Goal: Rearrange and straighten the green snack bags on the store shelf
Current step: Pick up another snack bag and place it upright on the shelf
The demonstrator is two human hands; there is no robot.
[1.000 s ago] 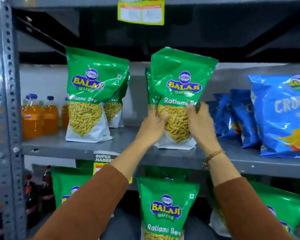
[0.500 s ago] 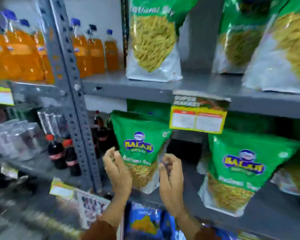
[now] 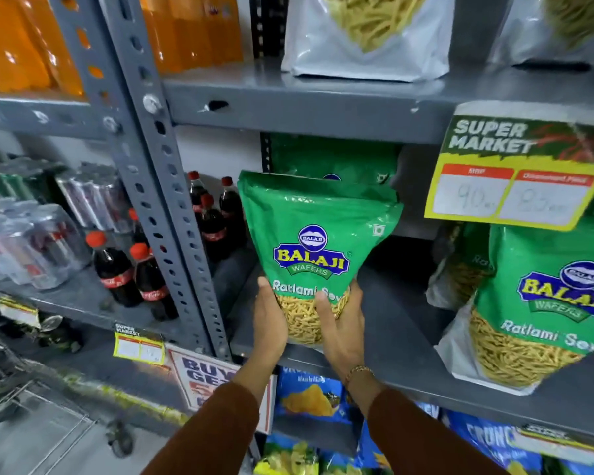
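A green Balaji snack bag (image 3: 318,234) stands upright at the left end of the grey middle shelf (image 3: 402,341). My left hand (image 3: 270,323) clasps its lower left side and my right hand (image 3: 342,329) its lower right side. Behind it another green bag (image 3: 333,156) leans against the back. A third green bag (image 3: 542,303) stands at the right of the same shelf, tilted a little, with one more partly hidden behind it. The white bottoms of two bags (image 3: 364,46) show on the shelf above.
A perforated grey upright (image 3: 151,173) borders the bay on the left. Cola bottles (image 3: 124,269) and cans stand beyond it, orange drink bottles (image 3: 18,39) above. A yellow price tag (image 3: 515,173) hangs from the upper shelf edge. Blue snack bags (image 3: 309,395) fill the shelf below.
The view dropped from the upper shelf to the middle one. My hands left the upper bag, reached the lower left bag and now grip its sides.
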